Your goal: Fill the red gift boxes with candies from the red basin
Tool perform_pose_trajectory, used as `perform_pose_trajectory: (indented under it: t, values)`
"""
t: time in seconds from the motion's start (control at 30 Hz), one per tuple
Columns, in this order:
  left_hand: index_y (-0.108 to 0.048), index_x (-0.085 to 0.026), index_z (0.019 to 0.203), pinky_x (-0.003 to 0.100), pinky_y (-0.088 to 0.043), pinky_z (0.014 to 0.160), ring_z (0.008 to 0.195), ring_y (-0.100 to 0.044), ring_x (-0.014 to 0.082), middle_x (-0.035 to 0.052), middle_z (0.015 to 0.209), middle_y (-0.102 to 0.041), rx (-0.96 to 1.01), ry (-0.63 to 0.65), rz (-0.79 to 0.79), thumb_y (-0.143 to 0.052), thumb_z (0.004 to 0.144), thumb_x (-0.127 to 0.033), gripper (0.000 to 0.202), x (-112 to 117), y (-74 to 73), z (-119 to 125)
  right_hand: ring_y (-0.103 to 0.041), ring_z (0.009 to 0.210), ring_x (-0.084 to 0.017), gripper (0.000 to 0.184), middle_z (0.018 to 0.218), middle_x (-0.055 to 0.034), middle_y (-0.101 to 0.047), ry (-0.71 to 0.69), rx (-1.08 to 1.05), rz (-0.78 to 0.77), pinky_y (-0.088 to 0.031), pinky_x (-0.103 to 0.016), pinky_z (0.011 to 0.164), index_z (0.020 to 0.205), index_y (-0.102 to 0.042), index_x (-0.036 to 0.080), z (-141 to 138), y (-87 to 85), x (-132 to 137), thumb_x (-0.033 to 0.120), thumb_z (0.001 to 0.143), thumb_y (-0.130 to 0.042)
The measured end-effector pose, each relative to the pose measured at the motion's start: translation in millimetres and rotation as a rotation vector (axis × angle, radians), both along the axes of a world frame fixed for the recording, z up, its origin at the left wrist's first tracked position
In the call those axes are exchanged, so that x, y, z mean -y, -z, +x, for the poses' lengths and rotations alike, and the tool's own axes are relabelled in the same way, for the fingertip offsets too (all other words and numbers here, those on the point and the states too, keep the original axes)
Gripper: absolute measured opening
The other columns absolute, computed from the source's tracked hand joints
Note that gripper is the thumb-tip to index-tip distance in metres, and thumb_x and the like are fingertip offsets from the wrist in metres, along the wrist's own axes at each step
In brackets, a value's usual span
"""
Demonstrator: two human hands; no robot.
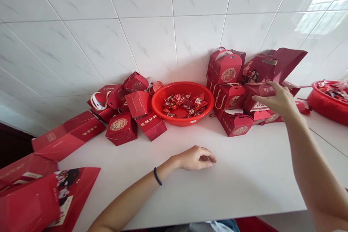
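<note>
My left hand (196, 157) lies on the white table with its fingers loosely curled, a gap between thumb and fingers, and nothing in it. On the right, my right hand (282, 99) reaches over a red candy box (250, 92) in a stack. Its thumb and fingers are spread in front of the box; whether they touch it I cannot tell. Beside it stand another red box with a rope handle (231, 98), a taller one (228, 70) and a low one in front (236, 123). Between the box groups sits a red plastic basin (182, 121) holding wrapped candies (199, 101).
Several red boxes (121, 128) lie in a loose pile left of the basin. Red gift bags (78, 185) fill the left front corner. Another red basin with candies (326, 99) stands far right. A tiled wall (146, 43) rises behind the table (239, 185).
</note>
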State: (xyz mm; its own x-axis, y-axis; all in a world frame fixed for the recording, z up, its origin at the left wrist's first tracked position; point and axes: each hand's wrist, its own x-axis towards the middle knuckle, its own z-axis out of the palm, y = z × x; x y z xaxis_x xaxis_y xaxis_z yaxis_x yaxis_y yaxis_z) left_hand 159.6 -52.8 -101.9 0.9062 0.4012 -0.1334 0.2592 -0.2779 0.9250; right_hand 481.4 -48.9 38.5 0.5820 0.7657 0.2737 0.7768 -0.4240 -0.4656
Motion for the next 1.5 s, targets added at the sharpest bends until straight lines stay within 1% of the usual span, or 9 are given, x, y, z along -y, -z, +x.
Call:
perform_pose_trajectory:
  t: [0.2,0.33,0.5,0.63,0.8,1.03,1.2,1.4,1.5]
  values:
    - [-0.076,-0.019,0.108,0.031,-0.054,0.093,0.104,-0.069,0.0193,0.0079,0.115,-0.075,-0.008,-0.012,0.013,-0.068,0.088,-0.020,0.021,-2,5.5,1,-0.054,0.110,-0.031,0.081,0.131,-0.0218,-0.055,-0.050,-0.036,-0.090,-0.042,-0.040,0.086,0.149,-0.048,0.018,4,10.1,-4,0.053,0.079,-0.068]
    - [-0.076,-0.019,0.107,0.031,-0.055,0.091,0.101,-0.069,0.0189,0.0077,0.113,-0.075,-0.006,-0.019,0.023,-0.069,0.087,-0.020,0.021,-2,8.3,2,-0.053,0.111,-0.032,0.082,0.127,-0.0203,-0.059,-0.053,-0.042,0.023,-0.042,-0.043,0.089,0.145,-0.053,0.017,13,7.2,-1,0.053,0.074,-0.071]
    - [-0.076,-0.019,0.106,0.030,-0.055,0.090,0.099,-0.069,0.0184,0.0077,0.112,-0.075,0.001,-0.021,0.031,-0.069,0.088,-0.019,0.020,-2,9.6,2,-0.053,0.112,-0.032,0.082,0.132,-0.0171,-0.058,-0.041,-0.067,0.128,-0.043,-0.045,0.090,0.140,-0.057,0.022,19,1.6,15,0.057,0.067,-0.073]
    - [-0.076,-0.018,0.104,0.030,-0.055,0.089,0.097,-0.069,0.0180,0.0082,0.111,-0.074,0.008,-0.026,0.036,-0.068,0.087,-0.018,0.018,-2,10.1,2,-0.056,0.105,-0.030,0.081,0.123,-0.0140,-0.062,0.050,-0.079,0.230,-0.042,-0.050,0.095,0.138,-0.058,0.024,15,-1.6,30,0.053,0.064,-0.075]
    - [-0.076,-0.016,0.102,0.030,-0.055,0.089,0.096,-0.068,0.0181,0.0093,0.109,-0.074,-0.001,-0.037,0.042,-0.067,0.088,-0.017,0.017,-1,10.1,2,-0.054,0.114,-0.033,0.082,0.127,-0.0142,-0.060,0.110,0.011,0.379,-0.040,-0.053,0.100,0.138,-0.057,0.024,21,-5.0,44,0.056,0.065,-0.075]
    - [-0.077,-0.018,0.100,0.029,-0.055,0.087,0.095,-0.069,0.0178,0.0076,0.106,-0.074,0.022,-0.054,0.050,-0.068,0.087,-0.017,0.016,-1,11.5,2,-0.054,0.109,-0.032,0.082,0.123,-0.0152,-0.059,0.016,0.003,0.197,-0.043,-0.049,0.094,0.141,-0.053,0.025,18,15.5,38,0.058,0.069,-0.071]
    - [-0.077,-0.017,0.099,0.027,-0.055,0.086,0.095,-0.070,0.0177,0.0071,0.105,-0.074,0.026,-0.065,0.061,-0.068,0.086,-0.016,0.016,0,13.5,3,-0.051,0.123,-0.037,0.093,0.131,-0.0165,-0.056,0.041,-0.040,0.038,-0.045,-0.051,0.097,0.148,-0.049,0.024,7,25.4,25,0.057,0.063,-0.068]
    - [-0.077,-0.017,0.097,0.026,-0.055,0.085,0.094,-0.070,0.0174,0.0068,0.103,-0.075,0.028,-0.071,0.078,-0.067,0.086,-0.013,0.016,0,13.3,4,-0.055,0.120,-0.036,0.092,0.125,-0.0132,-0.059,0.011,-0.028,0.092,-0.045,-0.053,0.101,0.146,-0.049,0.027,10,27.1,28,0.059,0.062,-0.070]
    - [-0.077,-0.017,0.096,0.026,-0.055,0.085,0.095,-0.070,0.0173,0.0063,0.102,-0.075,0.030,-0.073,0.087,-0.066,0.086,-0.012,0.015,0,11.7,4,-0.051,0.127,-0.037,0.095,0.134,-0.0157,-0.056,-0.008,-0.030,0.092,-0.043,-0.053,0.104,0.149,-0.046,0.025,9,30.0,28,0.061,0.064,-0.068]
